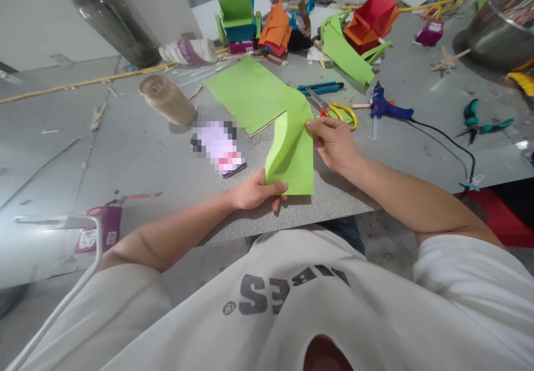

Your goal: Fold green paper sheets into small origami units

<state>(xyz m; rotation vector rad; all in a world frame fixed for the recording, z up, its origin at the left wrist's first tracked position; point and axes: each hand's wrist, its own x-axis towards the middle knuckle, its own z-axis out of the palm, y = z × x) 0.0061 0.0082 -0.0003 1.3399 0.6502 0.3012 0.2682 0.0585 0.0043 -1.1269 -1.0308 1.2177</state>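
Observation:
A bright green paper sheet (297, 159) is lifted off the grey table and bends in a curve between my hands. My left hand (259, 191) grips its lower left corner, thumb on top and fingers beneath. My right hand (332, 140) pinches the sheet's right edge higher up between thumb and fingers. Behind it, a stack of green paper (250, 93) lies flat on the table, partly covered by the lifted sheet. Scissors with yellow and red handles (342, 114) rest just beyond my right hand, beside a blue cutter (321, 88).
A phone (219, 147) and a brown bottle (168, 99) are on the left. A blue glue gun (390, 105) with a black cord and teal pliers (479, 122) lie on the right. Folded paper pieces (275, 29) line the back, near a metal pot (500, 26).

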